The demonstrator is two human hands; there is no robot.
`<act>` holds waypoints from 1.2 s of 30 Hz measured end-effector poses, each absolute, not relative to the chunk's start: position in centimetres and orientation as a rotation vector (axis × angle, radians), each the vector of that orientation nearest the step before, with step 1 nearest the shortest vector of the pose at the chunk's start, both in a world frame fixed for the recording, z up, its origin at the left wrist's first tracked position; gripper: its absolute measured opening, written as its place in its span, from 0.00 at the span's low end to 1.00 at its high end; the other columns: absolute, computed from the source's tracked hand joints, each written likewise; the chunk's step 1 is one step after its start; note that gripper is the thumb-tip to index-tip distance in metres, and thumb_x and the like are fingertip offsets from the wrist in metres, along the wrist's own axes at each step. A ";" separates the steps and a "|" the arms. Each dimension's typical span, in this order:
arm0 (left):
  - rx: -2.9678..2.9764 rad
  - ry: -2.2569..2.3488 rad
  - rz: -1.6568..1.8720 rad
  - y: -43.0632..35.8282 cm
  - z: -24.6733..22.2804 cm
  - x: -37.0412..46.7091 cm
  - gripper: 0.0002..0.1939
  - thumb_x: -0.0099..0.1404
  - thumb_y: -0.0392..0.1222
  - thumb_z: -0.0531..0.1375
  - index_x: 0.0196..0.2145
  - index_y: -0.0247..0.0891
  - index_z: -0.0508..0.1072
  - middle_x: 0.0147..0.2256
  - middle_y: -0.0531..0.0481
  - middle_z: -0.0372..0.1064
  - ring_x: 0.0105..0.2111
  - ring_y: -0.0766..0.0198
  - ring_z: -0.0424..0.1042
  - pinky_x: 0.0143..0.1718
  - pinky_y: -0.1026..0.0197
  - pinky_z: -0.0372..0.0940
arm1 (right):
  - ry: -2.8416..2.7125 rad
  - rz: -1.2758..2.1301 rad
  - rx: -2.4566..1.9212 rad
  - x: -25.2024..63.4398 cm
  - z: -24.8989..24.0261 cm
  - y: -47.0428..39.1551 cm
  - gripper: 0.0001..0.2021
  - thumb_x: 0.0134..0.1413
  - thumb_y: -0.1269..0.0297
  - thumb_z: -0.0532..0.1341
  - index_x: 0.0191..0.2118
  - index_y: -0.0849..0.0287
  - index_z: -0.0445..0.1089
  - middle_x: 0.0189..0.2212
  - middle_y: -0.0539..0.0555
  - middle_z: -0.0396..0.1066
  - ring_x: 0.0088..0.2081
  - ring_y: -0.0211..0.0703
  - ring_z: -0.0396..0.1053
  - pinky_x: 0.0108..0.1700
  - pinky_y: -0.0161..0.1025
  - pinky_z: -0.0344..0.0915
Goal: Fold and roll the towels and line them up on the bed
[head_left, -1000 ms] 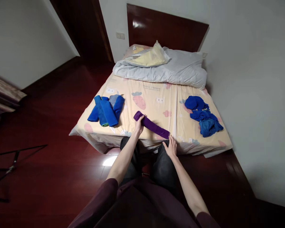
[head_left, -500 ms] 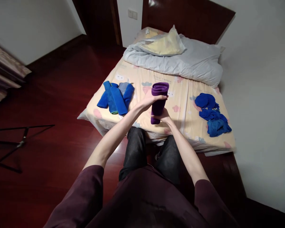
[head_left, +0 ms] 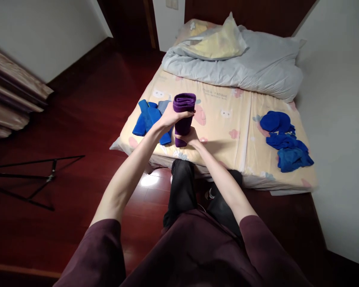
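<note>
A folded purple towel (head_left: pixel 184 123) is held upright above the near part of the bed, its layered edge at the top. My left hand (head_left: pixel 175 116) grips its upper part from the left, thumb across the front. Lower down, my right hand (head_left: pixel 190 137) closes around the bottom end. Behind my left hand lie several folded blue towels (head_left: pixel 145 117), with a grey one (head_left: pixel 164 105) among them; my left hand partly hides this pile. Crumpled blue cloths (head_left: pixel 287 139) lie toward the right side of the bed.
The bed (head_left: pixel 221 131) has a patterned sheet, with a grey quilt (head_left: pixel 266 67) and a pale yellow pillow (head_left: pixel 221 44) at its far end. A black tripod-like stand (head_left: pixel 50 177) is on the red floor at left. A curtain (head_left: pixel 12 91) hangs beyond it.
Both hands have carried the purple towel left, toward the folded blue towels, which my left hand now partly covers. The camera view has shifted as well.
</note>
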State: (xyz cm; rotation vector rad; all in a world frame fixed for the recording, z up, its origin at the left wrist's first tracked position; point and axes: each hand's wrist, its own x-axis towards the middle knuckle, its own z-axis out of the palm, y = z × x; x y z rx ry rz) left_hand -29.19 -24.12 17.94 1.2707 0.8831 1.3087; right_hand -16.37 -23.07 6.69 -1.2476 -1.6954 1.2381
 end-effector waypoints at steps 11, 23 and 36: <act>1.169 0.935 1.310 -22.9 14.7 -31.2 0.23 0.46 0.39 0.77 0.40 0.30 0.80 0.40 0.40 0.81 0.44 0.48 0.81 0.57 0.41 0.72 | -1.534 1.251 -1.298 -17.8 4.1 -22.6 0.22 0.38 0.61 0.79 0.40 0.63 0.75 0.36 0.56 0.80 0.41 0.52 0.78 0.47 0.50 0.79; 1.222 0.926 1.295 -22.1 12.5 -32.5 0.27 0.45 0.42 0.78 0.44 0.34 0.81 0.44 0.43 0.81 0.48 0.48 0.80 0.58 0.43 0.72 | -1.510 1.228 -1.235 -18.4 3.8 -22.4 0.27 0.37 0.60 0.78 0.45 0.62 0.74 0.42 0.57 0.80 0.44 0.51 0.77 0.51 0.51 0.78; 1.250 0.986 1.375 -20.4 9.9 -33.0 0.42 0.43 0.43 0.80 0.55 0.33 0.76 0.51 0.38 0.77 0.55 0.42 0.76 0.63 0.38 0.67 | -1.565 1.201 -1.217 -18.6 3.9 -22.5 0.30 0.41 0.58 0.78 0.50 0.62 0.73 0.44 0.57 0.79 0.45 0.52 0.77 0.51 0.51 0.78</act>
